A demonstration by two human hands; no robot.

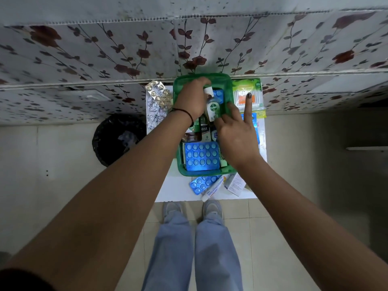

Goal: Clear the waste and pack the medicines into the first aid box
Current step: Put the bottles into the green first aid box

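Observation:
A green first aid box (227, 80) stands open on a small white table (176, 190). Both hands are over it. My left hand (192, 99) grips the white-capped top of a small Dettol bottle (212, 109), tilted inside the box. My right hand (236, 131) touches the bottle's lower end, index finger stretched out over a cotton swab pack (241, 95). A blue blister strip (201, 157) lies in the near end of the box, beside dark packets (203, 131).
Silver and gold blister strips (157, 99) lie left of the box. At the table's near edge lie another blue strip (201, 183), a white tube (211, 191) and a small carton (235, 184). A black-lined bin (117, 139) stands on the floor at left.

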